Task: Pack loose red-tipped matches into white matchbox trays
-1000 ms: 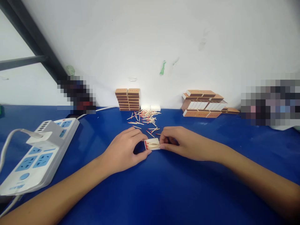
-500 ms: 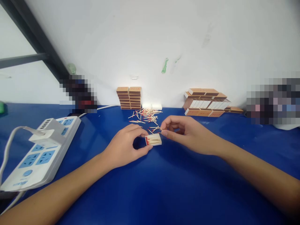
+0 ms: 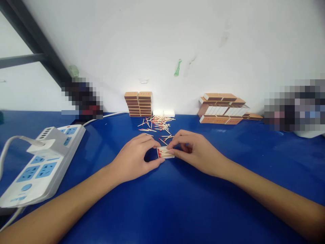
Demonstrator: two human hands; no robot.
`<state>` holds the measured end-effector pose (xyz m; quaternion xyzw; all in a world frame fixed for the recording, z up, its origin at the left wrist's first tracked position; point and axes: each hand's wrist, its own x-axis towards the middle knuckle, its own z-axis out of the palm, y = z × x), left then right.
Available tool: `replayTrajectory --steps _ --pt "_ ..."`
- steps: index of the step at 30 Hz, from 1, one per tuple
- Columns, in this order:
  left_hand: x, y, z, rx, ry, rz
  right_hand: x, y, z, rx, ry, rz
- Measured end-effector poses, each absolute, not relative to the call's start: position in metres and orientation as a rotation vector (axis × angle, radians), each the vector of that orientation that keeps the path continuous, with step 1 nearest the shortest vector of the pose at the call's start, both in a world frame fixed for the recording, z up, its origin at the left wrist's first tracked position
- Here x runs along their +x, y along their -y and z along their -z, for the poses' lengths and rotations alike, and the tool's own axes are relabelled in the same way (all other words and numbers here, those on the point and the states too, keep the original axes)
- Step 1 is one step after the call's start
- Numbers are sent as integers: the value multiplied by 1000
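A small white matchbox tray (image 3: 166, 158) lies on the blue tabletop, with several red-headed matches (image 3: 162, 153) inside, heads to the left. My left hand (image 3: 133, 157) grips the tray's left end between thumb and fingers. Over the tray's right part, my right hand (image 3: 196, 149) is closed in a pinch on a match, mostly hidden by the fingertips. Just beyond the tray lie a few loose matches (image 3: 166, 137), and farther back is a heap of matches (image 3: 162, 122).
Stacked matchboxes (image 3: 139, 104) stand against the wall, with white trays (image 3: 164, 113) beside them. Another matchbox stack (image 3: 222, 110) is at the back right. A white power strip (image 3: 43, 169) with a plugged-in adapter (image 3: 48, 144) and cable occupies the left side.
My right hand has moved left and slightly down, bringing its pinched match from beside the tray to over it. My left hand keeps its grip on the tray.
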<state>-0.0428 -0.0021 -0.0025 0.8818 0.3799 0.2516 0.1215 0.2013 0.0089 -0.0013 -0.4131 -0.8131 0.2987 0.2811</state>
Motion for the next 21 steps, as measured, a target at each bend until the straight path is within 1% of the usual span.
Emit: replayTrajectory --steps 6,16,21 --pt "-43 2 2 2589 -1104 -712 200 -8 -1 -1130 2332 -606" --pt "-43 3 3 2601 -1084 -705 194 -5 6 -1180 2263 -544" --pt "-42 2 4 2594 -1062 -717 194 -2 2 -1089 2328 -595"
